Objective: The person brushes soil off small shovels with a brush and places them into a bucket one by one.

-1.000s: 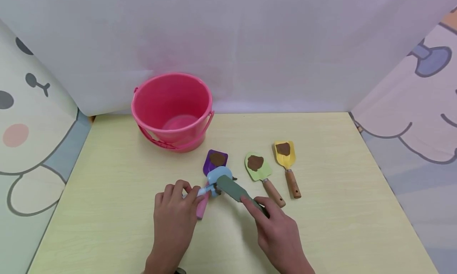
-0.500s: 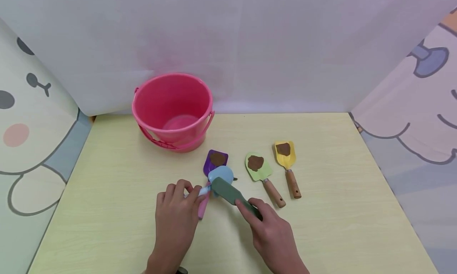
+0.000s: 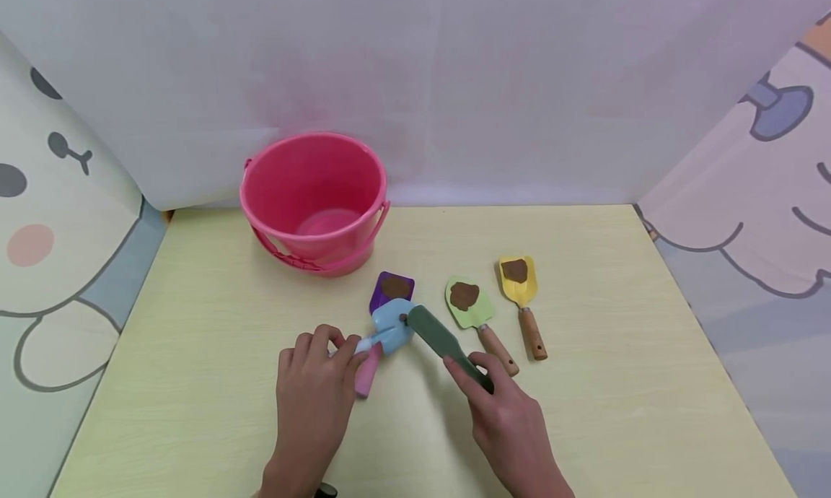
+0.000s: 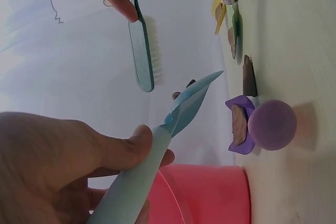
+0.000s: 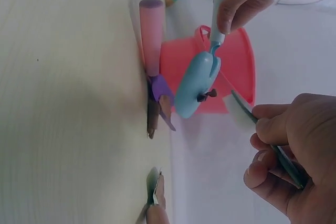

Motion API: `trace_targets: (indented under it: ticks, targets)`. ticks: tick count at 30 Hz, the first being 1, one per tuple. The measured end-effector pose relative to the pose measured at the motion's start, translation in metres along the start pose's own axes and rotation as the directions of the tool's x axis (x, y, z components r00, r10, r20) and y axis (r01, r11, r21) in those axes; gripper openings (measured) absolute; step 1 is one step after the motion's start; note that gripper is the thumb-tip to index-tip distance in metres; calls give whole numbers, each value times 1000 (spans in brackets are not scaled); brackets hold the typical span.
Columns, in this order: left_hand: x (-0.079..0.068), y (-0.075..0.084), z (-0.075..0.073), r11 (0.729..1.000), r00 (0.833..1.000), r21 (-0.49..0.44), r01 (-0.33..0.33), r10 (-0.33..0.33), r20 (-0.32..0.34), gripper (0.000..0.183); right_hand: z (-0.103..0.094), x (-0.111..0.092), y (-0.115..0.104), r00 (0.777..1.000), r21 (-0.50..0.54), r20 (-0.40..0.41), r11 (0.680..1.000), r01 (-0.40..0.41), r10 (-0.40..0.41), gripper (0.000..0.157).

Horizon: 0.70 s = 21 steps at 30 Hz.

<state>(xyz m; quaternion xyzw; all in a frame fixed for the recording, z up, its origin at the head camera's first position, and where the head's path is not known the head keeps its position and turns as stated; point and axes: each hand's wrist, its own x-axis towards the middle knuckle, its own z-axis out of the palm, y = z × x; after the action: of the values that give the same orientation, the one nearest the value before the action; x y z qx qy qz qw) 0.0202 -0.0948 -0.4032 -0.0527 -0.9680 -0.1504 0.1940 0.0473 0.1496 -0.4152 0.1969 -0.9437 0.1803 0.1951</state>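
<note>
My left hand (image 3: 314, 390) grips the pale handle of a small light blue toy shovel (image 3: 388, 333), raised above the table with its blade tilted. A small brown clump (image 5: 207, 95) clings to that blade. In my right hand (image 3: 506, 418) is a green brush (image 3: 436, 333) with white bristles (image 4: 155, 51), its end close to the blade in the head view. Beneath the blue blade lies a purple shovel (image 3: 376, 302) with a pink handle (image 3: 366, 374) and a brown patch on its blade. Another brown piece (image 4: 249, 76) lies on the table beside it.
A pink bucket (image 3: 311, 249) stands at the back left, its handle hanging down in front. To the right lie a light green trowel (image 3: 479, 314) and a yellow shovel (image 3: 521, 294), both wooden-handled with brown patches. White cloth (image 3: 519, 108) hangs behind the table.
The brush first shifted left across the blue shovel, then back up and right to the blade's far edge. The blue blade has turned over in my left hand. The other shovels and the bucket stay put.
</note>
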Motion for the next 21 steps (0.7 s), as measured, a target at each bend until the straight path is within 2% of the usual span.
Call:
trace_targets:
  ticks: [6, 13, 21]
  targets:
    - [-1, 1, 2, 999, 999, -47, 26, -25, 24, 33, 2, -2, 2, 1000, 36, -20, 999, 11, -10, 79]
    - [-1, 2, 1, 998, 1000, -64, 11, -10, 21, 30, 9, -1, 1, 998, 66, -32, 996, 63, -61, 83]
    - [-3, 1, -2, 999, 1000, -43, 4, -4, 19, 32, 11, 0, 4, 999, -31, 23, 999, -27, 28, 72]
